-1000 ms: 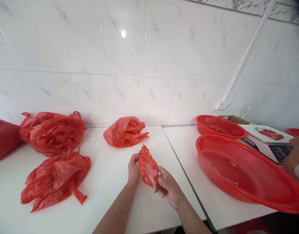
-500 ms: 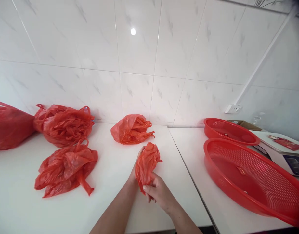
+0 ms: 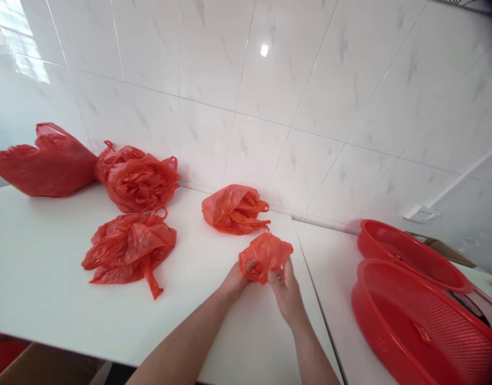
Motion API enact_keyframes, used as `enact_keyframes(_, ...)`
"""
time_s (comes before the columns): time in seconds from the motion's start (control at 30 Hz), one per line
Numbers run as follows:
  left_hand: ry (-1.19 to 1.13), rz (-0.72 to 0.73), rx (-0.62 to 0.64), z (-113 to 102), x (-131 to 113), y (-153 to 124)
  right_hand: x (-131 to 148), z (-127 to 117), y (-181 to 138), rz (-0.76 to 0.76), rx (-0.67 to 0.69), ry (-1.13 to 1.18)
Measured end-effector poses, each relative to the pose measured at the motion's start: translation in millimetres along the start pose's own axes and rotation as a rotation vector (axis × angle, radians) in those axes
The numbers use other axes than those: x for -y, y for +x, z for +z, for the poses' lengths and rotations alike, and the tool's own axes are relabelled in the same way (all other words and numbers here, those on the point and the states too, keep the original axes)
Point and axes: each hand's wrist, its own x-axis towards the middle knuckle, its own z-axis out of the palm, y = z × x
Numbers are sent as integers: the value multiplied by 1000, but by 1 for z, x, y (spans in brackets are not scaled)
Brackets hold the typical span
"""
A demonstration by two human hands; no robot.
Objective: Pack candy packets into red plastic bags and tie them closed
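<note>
Between my two hands is a small crumpled red plastic bag (image 3: pixel 270 251), held above the white table. My left hand (image 3: pixel 238 279) grips its left side, the thumb lying over the plastic near an opening or fold. On the bag's right side, the thumb and fingers of my right hand (image 3: pixel 284 286) pinch the lower edge and corner. Part of the fingers of both hands is hidden behind the plastic. Just beyond my hands, a bunched red plastic bag (image 3: pixel 233 208) rests on the table against the wall.
Several red plastic bags lie to the left: a loose one (image 3: pixel 129 248), a stuffed one (image 3: pixel 139 179) and a full one (image 3: pixel 49 166). Two red perforated baskets (image 3: pixel 384 331) stand at right, past a table seam (image 3: pixel 316 291). A tiled wall (image 3: pixel 206 128) bounds the back.
The bag was upright and elongated between my hands; now it is gathered wider and shorter, with my hands at its two sides. The view has turned left and tilted.
</note>
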Motion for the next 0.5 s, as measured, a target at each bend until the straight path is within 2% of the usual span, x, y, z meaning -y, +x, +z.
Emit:
enact_keyframes(0.1, -56, -143, 129, 3, -2, -3, -5, -20, 18, -30, -158, -63)
enact_keyframes(0.2, -132, -220, 161, 3, -4, -4, -16, -41, 28, 76, -400, -101)
enact_keyframes(0.27, -156, -187, 76, 0, -5, -2, -27, -56, 31, 165, -589, -95)
enact_keyframes(0.33, -152, -98, -66, -4, -6, 3, -37, -71, 32, 225, -725, -96)
enact_keyframes(0.4, -140, -10, -189, -9, -7, 7, -46, -82, 31, 266, -739, -127)
enact_keyframes(0.5, -135, 53, -258, -15, -6, 12, -54, -89, 23, 288, -652, -208)
